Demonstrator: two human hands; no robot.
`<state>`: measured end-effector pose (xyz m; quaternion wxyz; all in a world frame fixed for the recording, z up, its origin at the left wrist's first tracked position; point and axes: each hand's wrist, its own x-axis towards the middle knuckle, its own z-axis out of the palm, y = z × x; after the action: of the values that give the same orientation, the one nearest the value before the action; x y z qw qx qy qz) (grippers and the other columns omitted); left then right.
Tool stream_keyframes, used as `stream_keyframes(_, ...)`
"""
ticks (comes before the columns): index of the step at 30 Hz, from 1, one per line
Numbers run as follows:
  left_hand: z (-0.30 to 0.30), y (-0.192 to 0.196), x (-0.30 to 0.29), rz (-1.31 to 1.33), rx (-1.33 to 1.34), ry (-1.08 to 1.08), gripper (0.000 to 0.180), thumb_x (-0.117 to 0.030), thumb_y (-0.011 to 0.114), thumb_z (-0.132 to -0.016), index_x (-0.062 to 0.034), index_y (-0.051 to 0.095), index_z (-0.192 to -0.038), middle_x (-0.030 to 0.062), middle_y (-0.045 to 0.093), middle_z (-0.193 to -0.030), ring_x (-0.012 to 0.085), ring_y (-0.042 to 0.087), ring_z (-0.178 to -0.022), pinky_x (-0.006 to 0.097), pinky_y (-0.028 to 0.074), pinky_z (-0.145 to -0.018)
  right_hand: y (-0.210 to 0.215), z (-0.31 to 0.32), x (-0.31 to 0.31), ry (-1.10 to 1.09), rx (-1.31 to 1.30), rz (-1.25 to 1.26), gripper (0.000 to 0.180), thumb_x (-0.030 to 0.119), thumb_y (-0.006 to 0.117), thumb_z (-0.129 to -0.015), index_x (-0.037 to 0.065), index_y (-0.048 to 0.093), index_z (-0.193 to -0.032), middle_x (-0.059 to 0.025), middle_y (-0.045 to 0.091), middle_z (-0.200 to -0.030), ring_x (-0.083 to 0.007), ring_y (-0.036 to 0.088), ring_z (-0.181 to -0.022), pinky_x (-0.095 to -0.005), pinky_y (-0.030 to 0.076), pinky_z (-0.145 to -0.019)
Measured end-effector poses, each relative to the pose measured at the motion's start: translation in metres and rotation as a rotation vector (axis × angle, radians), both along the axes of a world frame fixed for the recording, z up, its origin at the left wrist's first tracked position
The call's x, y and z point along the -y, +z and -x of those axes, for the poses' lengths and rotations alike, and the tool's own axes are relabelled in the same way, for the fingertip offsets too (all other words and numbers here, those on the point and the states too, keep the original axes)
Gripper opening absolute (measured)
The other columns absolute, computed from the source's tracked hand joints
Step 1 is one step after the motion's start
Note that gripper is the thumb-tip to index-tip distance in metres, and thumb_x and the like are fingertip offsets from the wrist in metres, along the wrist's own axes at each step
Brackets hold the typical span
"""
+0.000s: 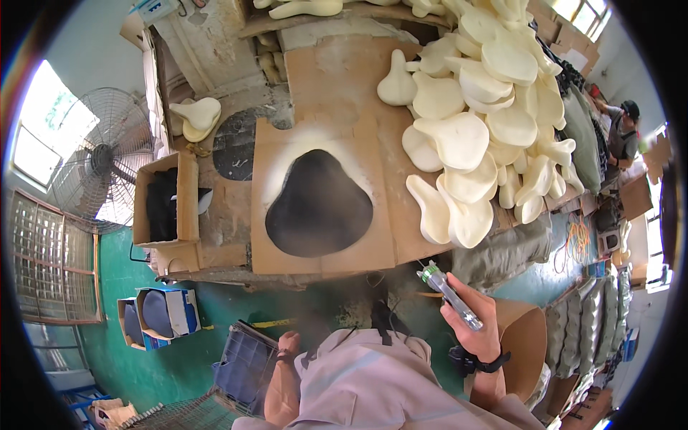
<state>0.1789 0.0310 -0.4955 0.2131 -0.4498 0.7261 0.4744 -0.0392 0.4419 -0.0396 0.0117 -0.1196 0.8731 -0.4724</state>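
My right hand (pixel 476 315) is closed around a silver spray gun (pixel 459 304) with a green ring near its nozzle. The nozzle points up and left, just off the table's front edge. In front of me a dark, rounded-triangular piece (pixel 319 208) lies on a cardboard sheet (pixel 265 244). A pale, whitish film marks the cardboard around its upper edge. Down at my left side, my left hand (pixel 289 342) is beside a blue plastic crate (pixel 247 362), apart from the table. Its fingers are too unclear to read.
Cream foam bicycle saddles (pixel 459 140) are heaped on the table's right. A cardboard box (pixel 188 197) with black pieces stands at its left, near a large fan (pixel 104 159). Boxes (pixel 188 315) sit on the green floor. Another person (pixel 622 136) stands far right.
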Motion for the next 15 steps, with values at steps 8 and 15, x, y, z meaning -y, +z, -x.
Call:
stream_keyframes(8,-0.033,-0.006,0.0,-0.047,0.1,-0.03,0.048,-0.035,0.071,-0.079,-0.0065,0.073,-0.117,0.0148,0.075,-0.107,0.0257,0.072,-0.103,0.034,0.055,-0.091,0.005,0.009,0.019,0.243,0.028,0.004,0.064,-0.005,0.076,-0.076,0.003,0.058,-0.137,-0.0166,0.069,-0.1,-0.0312,0.067,-0.08,-0.0346,0.054,-0.074)
stream_keyframes(15,-0.035,-0.023,0.003,0.017,0.041,-0.07,0.04,-0.032,0.068,-0.084,-0.0054,0.073,-0.114,0.0138,0.075,-0.107,0.0294,0.071,-0.103,0.032,0.056,-0.09,0.011,0.007,0.012,0.122,0.023,-0.024,0.062,-0.005,0.075,-0.076,0.003,0.059,-0.135,-0.0172,0.069,-0.097,-0.0313,0.067,-0.079,-0.0345,0.053,-0.072)
